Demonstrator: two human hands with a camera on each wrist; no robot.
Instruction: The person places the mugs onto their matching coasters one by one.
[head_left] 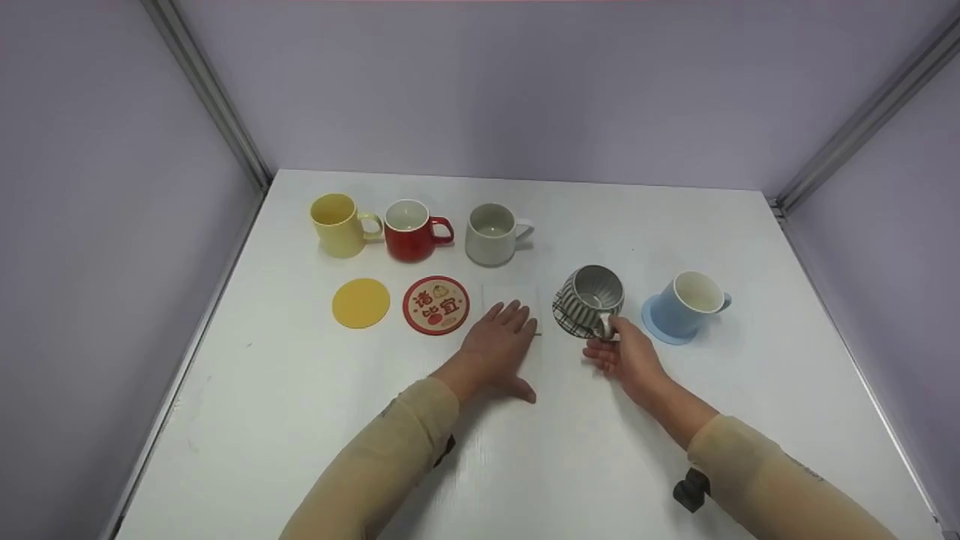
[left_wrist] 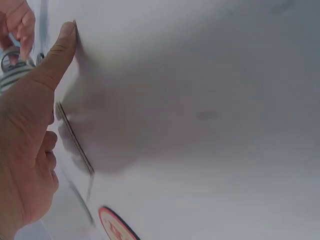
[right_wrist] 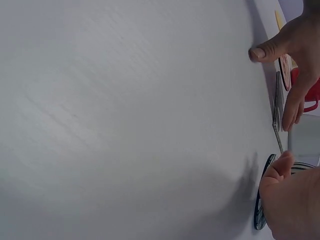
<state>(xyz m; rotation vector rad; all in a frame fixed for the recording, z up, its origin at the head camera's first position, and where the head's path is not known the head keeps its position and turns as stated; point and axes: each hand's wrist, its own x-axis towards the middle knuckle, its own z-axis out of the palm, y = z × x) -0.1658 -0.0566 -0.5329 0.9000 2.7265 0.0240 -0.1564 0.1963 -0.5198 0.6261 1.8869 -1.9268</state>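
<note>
My right hand pinches the handle of a grey-and-white striped mug. The mug tilts, over a round plaid coaster that it partly covers. In the right wrist view the dark-edged rim of that coaster shows beside the hand. My left hand lies over a white square coaster, fingers straight and spread, thumb pointing out to the right. The coaster's edge shows under the fingers in the left wrist view. Much of the white coaster is hidden by the hand.
Along the back stand a yellow mug, a red mug and a light grey mug. A yellow coaster and a red-rimmed coaster lie before them. At right a blue mug leans on a blue coaster.
</note>
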